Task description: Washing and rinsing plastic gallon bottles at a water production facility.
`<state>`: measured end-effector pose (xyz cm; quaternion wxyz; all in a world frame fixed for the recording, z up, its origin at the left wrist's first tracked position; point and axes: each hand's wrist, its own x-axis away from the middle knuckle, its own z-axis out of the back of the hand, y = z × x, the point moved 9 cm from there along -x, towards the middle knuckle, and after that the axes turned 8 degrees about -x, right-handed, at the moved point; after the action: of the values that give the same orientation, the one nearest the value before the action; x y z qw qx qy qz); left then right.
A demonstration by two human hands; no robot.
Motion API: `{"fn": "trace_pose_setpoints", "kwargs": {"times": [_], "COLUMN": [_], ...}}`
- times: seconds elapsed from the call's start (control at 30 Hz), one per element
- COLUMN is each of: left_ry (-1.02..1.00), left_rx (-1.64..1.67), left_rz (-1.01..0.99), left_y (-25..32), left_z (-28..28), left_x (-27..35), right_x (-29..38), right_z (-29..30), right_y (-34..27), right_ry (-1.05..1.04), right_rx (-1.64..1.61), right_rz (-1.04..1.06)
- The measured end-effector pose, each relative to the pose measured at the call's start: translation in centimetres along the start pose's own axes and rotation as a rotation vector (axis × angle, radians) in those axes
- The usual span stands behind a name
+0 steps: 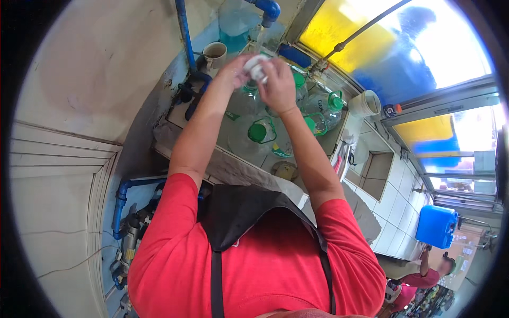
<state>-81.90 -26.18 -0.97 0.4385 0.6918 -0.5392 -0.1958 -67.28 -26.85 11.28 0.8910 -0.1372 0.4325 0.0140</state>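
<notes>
My left hand (235,72) and my right hand (280,86) are close together beneath a blue pipe spout (271,15). Between them they grip a small white object (256,65), too blurred to tell whether it is a cloth or something firmer. A thin stream of water (260,37) falls from the spout just behind my fingers. Directly below my hands stand several clear plastic jugs with green caps and handles; one green cap (257,132) faces up between my forearms. Another jug (324,106), bearing handwriting, stands to the right of my right wrist.
A mug (215,55) sits left of the spout. A large bottle of blue liquid (234,30) stands behind it. A white bucket (365,103) is on the right ledge. Further right are a tiled basin (377,171), a blue jerrycan (436,226) and another person (427,278).
</notes>
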Motion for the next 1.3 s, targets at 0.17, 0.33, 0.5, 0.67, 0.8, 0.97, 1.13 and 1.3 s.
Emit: {"fn": "trace_pose_setpoints", "kwargs": {"times": [0.17, 0.33, 0.5, 0.67, 0.8, 0.97, 1.13, 1.3], "left_ry": [0.313, 0.593, 0.715, 0.809, 0.855, 0.814, 0.805, 0.72], "left_rx": [-0.2, -1.056, -1.636, -1.656, -1.598, -1.501, -1.494, -1.483], "left_rz": [-0.095, -0.812, -0.581, -0.425, -0.448, -0.472, -0.482, -0.439], "left_y": [1.5, 4.5, 1.3, -1.3, -2.7, -3.8, -3.7, -3.6], "left_z": [5.8, 3.9, 1.2, 4.0, 6.4, 9.1, 7.6, 5.8], "left_x": [2.6, 9.1, 9.2, 7.4, 6.3, 4.9, 5.2, 5.9], "right_x": [-1.6, -3.3, -6.3, -8.7, -4.5, 5.1, 4.7, 0.5], "right_z": [-1.6, -5.2, -10.1, -10.9, -8.4, -10.6, -10.6, -12.2], "right_y": [4.6, 5.7, 4.0, 2.9, 10.0, 11.9, 11.9, 11.5], "right_ry": [-0.088, -0.396, -0.546, -0.532, -0.401, -0.367, -0.766, -0.622], "right_rx": [-0.05, -0.04, 0.125, 0.073, 0.209, -0.068, -0.185, 0.173], "right_rz": [-0.425, -0.683, -0.482, -0.402, -0.778, -1.087, -1.138, -0.808]}}
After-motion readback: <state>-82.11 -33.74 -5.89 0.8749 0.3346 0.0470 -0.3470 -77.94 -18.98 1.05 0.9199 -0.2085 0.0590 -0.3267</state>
